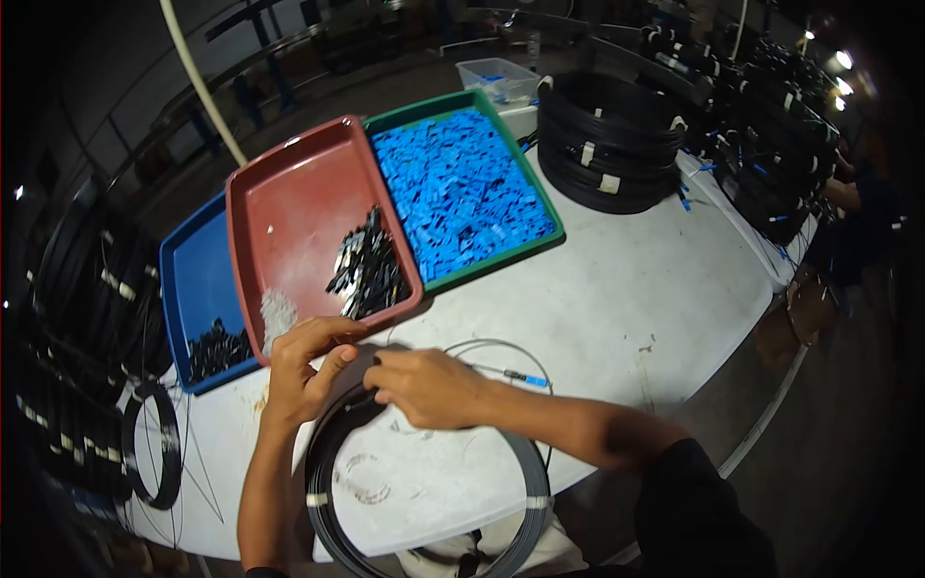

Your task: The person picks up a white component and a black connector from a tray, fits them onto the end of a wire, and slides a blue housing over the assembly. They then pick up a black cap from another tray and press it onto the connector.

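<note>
A coil of black cable (320,472), bound with white tape, lies at the table's near edge. Over its far rim, my left hand (306,361) has its thumb and fingers apart, with nothing visible between them. My right hand (424,387) is closed beside it, knuckles up, near the coil's top; whatever its fingertips pinch is too small and dark to name. A thin cable loops out behind my right wrist to a blue-and-black connector (526,378) on the table.
Beyond my hands stand a blue tray (198,265) and a red tray (289,207), both with black parts, and a green tray (491,265) of blue pieces. Stacked cable coils (607,144) sit at the back right. A person (848,212) is at the far right.
</note>
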Demonstrator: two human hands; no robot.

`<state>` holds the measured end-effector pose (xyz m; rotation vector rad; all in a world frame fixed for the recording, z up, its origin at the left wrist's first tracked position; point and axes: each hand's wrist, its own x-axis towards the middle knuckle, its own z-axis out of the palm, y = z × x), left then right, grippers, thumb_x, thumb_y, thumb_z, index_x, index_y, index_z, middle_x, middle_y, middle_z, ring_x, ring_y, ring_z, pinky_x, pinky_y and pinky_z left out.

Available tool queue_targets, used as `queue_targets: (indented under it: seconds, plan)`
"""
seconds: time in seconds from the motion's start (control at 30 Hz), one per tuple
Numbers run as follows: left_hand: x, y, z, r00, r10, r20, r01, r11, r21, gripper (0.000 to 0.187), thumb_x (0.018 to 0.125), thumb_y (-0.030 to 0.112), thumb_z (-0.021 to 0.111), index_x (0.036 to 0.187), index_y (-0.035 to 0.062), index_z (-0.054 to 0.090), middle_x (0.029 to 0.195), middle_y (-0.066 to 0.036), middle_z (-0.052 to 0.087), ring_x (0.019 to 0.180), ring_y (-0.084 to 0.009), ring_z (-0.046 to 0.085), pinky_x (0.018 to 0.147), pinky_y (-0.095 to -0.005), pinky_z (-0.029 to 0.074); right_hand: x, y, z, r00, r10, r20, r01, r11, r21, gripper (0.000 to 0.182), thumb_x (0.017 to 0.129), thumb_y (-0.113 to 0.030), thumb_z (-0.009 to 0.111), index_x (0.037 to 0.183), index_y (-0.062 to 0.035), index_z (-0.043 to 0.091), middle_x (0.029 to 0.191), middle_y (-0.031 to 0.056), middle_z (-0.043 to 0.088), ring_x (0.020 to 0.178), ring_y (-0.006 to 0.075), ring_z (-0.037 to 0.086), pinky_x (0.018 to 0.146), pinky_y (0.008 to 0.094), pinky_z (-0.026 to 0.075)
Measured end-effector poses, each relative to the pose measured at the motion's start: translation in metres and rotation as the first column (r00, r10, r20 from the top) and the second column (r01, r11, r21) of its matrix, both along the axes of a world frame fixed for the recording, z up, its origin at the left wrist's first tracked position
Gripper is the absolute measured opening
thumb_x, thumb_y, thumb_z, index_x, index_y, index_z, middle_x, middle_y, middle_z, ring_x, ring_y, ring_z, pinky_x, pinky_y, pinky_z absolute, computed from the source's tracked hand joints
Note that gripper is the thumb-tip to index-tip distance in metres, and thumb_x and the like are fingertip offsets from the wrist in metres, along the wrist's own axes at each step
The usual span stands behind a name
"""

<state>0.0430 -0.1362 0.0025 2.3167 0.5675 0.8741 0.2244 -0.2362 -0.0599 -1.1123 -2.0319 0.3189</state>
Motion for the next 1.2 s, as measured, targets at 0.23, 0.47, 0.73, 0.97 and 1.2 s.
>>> queue_targets:
  seconds: [0.23,0.47,0.73,0.97,1.2]
  plan:
    - [0.108,0.048,0.031,0.904,-0.257,-0.341,0.385,0.835,0.393,0.016,0.088,0.015,0.072,0.101,0.0054,0.074,0.096,-0.012,0.073,0.092,-0.0315,0.066,0.086,-0.0432,0.049,-0.003,0.002,-0.006,0.998,0.028,-0.050,-0.026,0.999,0.034,0.016,0.080,-0.002,0.066,0.093,-0.0024,0.058,0.091,0.0142,0.059,0.083,0.0364,0.067,0.072,0.0462,0.055]
    - [0.188,0.084,0.001,0.837,-0.151,-0.526,0.459,0.718,0.524,0.017,0.085,0.012,0.073,0.100,0.0046,0.074,0.094,-0.011,0.072,0.094,-0.0308,0.066,0.083,-0.0431,0.053,-0.004,0.001,-0.008,0.999,0.025,-0.040,-0.025,1.000,0.003,0.021,0.075,0.001,0.062,0.095,-0.0003,0.055,0.094,0.0147,0.056,0.086,0.0351,0.066,0.074,0.0446,0.055]
    - [0.230,0.117,0.004,0.927,-0.221,-0.305,0.351,0.798,0.490,0.028,0.085,0.009,0.072,0.113,0.0067,0.071,0.124,-0.015,0.064,0.114,-0.0358,0.060,0.097,-0.0462,0.049,-0.004,0.001,-0.006,0.999,0.017,-0.027,-0.018,1.000,-0.012,0.020,0.077,0.001,0.062,0.096,-0.0004,0.055,0.095,0.0130,0.056,0.089,0.0321,0.066,0.074,0.0432,0.055]
    - [0.251,0.138,-0.008,0.846,-0.139,-0.515,0.479,0.623,0.618,0.058,0.103,0.060,0.040,0.146,0.0238,0.052,0.157,-0.013,0.044,0.148,-0.0331,0.037,0.122,-0.0590,0.024,-0.004,0.000,-0.007,1.000,0.018,-0.011,-0.018,1.000,-0.021,0.027,0.080,-0.002,0.065,0.106,-0.0001,0.060,0.096,0.0121,0.055,0.087,0.0304,0.064,0.077,0.0419,0.054]
    - [0.244,0.174,0.004,0.928,0.181,-0.326,0.100,0.722,0.685,0.047,0.104,0.039,0.049,0.149,0.0252,0.049,0.161,-0.013,0.038,0.149,-0.0357,0.034,0.122,-0.0589,0.023,-0.003,0.000,-0.007,1.000,0.014,-0.016,-0.014,1.000,-0.015,0.026,0.080,-0.002,0.064,0.106,-0.0001,0.059,0.097,0.0122,0.054,0.087,0.0307,0.064,0.077,0.0422,0.054]
